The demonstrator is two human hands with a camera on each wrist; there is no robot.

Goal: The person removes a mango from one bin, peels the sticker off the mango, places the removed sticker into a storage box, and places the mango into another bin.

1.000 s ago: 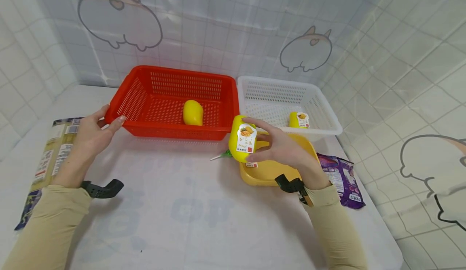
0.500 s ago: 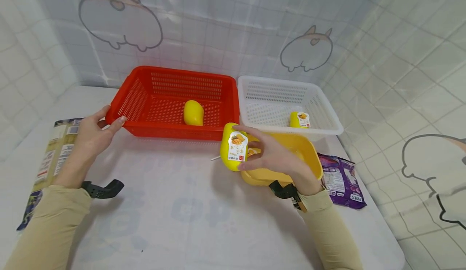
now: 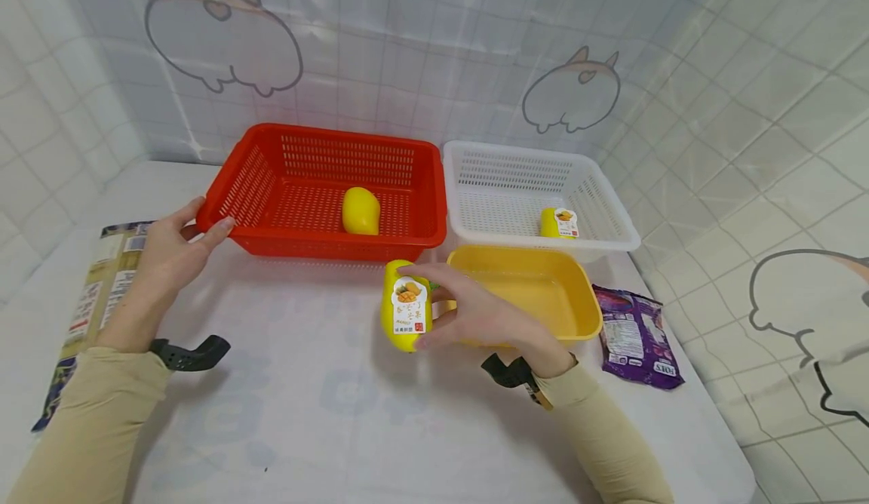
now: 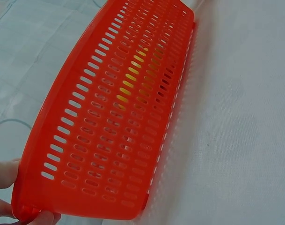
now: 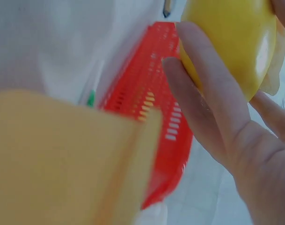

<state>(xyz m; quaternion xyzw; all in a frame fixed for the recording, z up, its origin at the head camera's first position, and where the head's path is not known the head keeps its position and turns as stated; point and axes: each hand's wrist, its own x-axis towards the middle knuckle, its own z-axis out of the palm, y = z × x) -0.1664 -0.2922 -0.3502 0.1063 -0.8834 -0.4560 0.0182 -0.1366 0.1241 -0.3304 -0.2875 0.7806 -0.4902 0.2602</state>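
My right hand (image 3: 475, 311) grips a yellow mango (image 3: 397, 311) bearing a white fruit-picture label, held above the table in front of the red basket (image 3: 326, 244). In the right wrist view, fingers wrap the smooth side of this mango (image 5: 226, 42). My left hand (image 3: 170, 255) pinches the front left corner of the red basket, thumb and fingers on either side of the rim. A second mango (image 3: 360, 211) lies inside that basket, its yellow showing through the slots in the left wrist view. Another labelled mango (image 3: 551, 223) sits in the white basket (image 3: 495, 217).
A yellow tub (image 3: 523, 304) stands in front of the white basket. A purple packet (image 3: 638, 338) lies right of it, and a long printed package (image 3: 102, 285) lies at the left, partly under my arm. A small green thing with a white stick (image 5: 91, 97) lies near the red basket.
My right hand has carried the labelled mango left and toward me, away from the yellow tub. The left hand stays at the red basket's corner.
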